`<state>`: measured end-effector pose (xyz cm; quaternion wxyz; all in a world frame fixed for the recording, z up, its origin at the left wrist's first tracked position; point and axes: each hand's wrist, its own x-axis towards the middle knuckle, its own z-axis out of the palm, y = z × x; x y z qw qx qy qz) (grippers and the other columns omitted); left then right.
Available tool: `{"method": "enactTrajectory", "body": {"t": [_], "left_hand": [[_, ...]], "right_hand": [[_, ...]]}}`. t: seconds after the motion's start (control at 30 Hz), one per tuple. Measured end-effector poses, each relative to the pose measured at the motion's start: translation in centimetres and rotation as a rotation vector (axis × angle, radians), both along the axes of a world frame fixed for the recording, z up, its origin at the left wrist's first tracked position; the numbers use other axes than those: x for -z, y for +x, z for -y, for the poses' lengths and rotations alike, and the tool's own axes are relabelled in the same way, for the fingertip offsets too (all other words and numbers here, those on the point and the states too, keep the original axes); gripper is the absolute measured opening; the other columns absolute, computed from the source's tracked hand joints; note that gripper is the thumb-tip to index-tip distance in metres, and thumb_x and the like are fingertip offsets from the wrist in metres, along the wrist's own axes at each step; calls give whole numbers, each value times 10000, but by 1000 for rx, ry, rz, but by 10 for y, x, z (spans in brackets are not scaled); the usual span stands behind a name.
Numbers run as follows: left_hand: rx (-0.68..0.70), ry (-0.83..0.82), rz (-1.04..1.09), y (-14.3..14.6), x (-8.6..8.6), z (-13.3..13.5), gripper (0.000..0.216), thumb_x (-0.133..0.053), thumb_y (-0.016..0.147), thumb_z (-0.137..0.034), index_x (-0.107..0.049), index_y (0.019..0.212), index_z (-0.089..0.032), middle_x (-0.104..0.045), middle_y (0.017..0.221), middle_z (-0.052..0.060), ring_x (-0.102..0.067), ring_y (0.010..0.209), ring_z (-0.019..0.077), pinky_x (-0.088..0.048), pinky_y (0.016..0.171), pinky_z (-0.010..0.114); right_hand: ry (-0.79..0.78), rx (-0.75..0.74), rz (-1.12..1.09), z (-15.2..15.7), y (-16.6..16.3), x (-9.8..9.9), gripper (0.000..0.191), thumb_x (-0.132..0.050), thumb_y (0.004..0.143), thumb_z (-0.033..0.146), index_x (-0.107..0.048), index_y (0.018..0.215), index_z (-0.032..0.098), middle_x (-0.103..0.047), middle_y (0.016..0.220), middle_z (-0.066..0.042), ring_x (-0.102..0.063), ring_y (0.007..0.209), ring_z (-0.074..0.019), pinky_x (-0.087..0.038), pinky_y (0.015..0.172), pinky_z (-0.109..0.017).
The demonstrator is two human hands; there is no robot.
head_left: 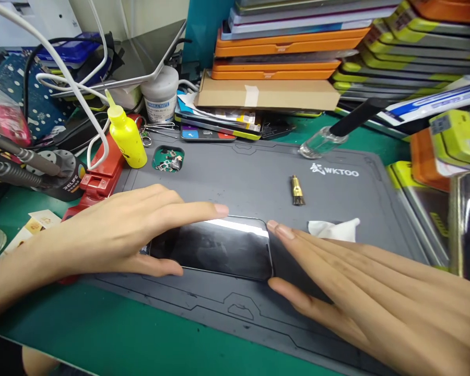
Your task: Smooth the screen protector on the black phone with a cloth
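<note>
A black smartphone (219,248) with a glossy, reflective screen lies flat on a grey work mat (172,297). My left hand (129,224) spans its left part, the thumb on the near long edge and the index finger along the far one. At the phone's right end is my right hand (360,282), fingers stretched out, with index fingertip and thumb tip by the two right corners. Whether those tips press on the frame, I cannot tell. The phone's left end is partly hidden under my left hand.
Beyond the phone lie a small brass-handled brush (296,190) and a crumpled white wipe (335,230). A glass bottle with a black top (323,142), a yellow squeeze bottle (127,136), a paste tub (160,96) and stacked orange boxes (290,47) stand farther back.
</note>
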<state>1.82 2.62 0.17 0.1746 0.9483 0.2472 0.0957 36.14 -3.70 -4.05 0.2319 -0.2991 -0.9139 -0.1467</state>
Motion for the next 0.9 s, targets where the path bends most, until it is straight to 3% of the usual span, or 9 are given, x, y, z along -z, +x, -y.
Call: {"method": "enactTrajectory", "body": {"t": [0.33, 0.6, 0.9], "left_hand": [[-6, -26, 6, 2, -3, -1, 765, -750, 1002, -484, -408, 1657, -285, -733, 1244, 67, -667, 1058, 213, -526, 886, 283], [-42, -45, -6, -2, 0, -2, 716, -717, 1027, -452, -406, 1664, -352, -720, 1302, 56, -694, 1090, 229, -563, 868, 304], [-45, -16, -34, -10, 6, -3, 734, -689, 1042, -436, -357, 1693, -368, -680, 1425, 64, -694, 1193, 236, -599, 946, 342]], "right_hand": [[-2, -27, -7, -1, 1, 0, 715, -790, 991, 172, -476, 1614, 16, -858, 1145, -107, -841, 910, -256, -634, 886, -371], [3, -34, -13, -3, -2, -6, 423, -792, 999, 181, -673, 1338, -42, -821, 1210, -154, -842, 1001, -249, -648, 893, -384], [1, -21, -20, -3, -4, -7, 358, -754, 1025, 168, -685, 1314, -32, -800, 1264, -137, -829, 1088, -234, -662, 870, -381]]}}
